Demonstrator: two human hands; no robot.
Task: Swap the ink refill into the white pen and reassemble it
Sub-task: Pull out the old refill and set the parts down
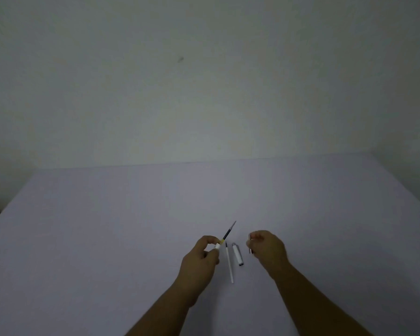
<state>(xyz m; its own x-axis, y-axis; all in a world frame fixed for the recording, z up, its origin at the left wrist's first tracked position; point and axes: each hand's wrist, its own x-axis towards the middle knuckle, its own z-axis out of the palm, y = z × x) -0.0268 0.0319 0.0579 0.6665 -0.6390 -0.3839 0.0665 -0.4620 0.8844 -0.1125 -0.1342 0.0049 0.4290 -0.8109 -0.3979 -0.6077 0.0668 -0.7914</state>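
Note:
My left hand point(200, 259) is closed around the white pen barrel point(217, 246), of which only the top end shows. A dark ink refill point(228, 232) with a yellow band sticks out of it, tip pointing up and right. My right hand point(267, 248) pinches a small pale part point(250, 243), held upright; what it is I cannot tell. Between the hands, on the table, lie a thin white refill point(229, 263) and a short white pen cap point(237, 254), side by side and apart.
The table point(107, 238) is covered in a pale lilac sheet and meets a plain wall point(204, 81) at the back. Its left edge falls away near the frame's left side.

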